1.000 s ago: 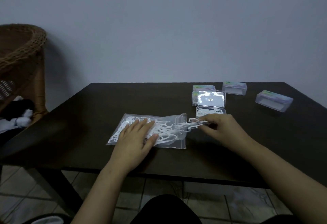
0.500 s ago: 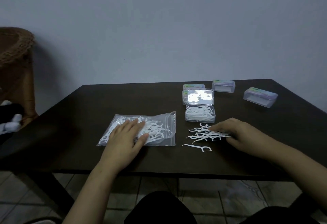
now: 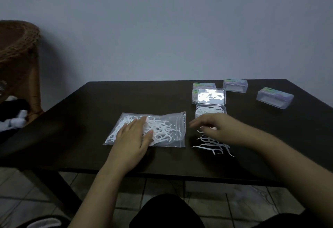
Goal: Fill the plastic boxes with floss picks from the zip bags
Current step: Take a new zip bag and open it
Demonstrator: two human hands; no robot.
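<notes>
While dark table (image 3: 75, 137) abuts grey wall (image 3: 162, 20), left hand (image 3: 133, 137) flat on zip bag (image 3: 173, 128); right hand (image 3: 216, 128) grip spread.

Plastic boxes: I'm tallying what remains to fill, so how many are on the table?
5, possibly more hidden: an open box beyond the right hand, two stacked boxes behind its raised lid, one near the far edge, one at far right.

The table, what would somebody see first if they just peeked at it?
Probably the clear zip bag full of white floss picks in the middle of the dark table, with the left hand resting flat on it. Just right of it, a loose pile of floss picks lies under the right hand, and behind that an open plastic box already holds picks.
</notes>
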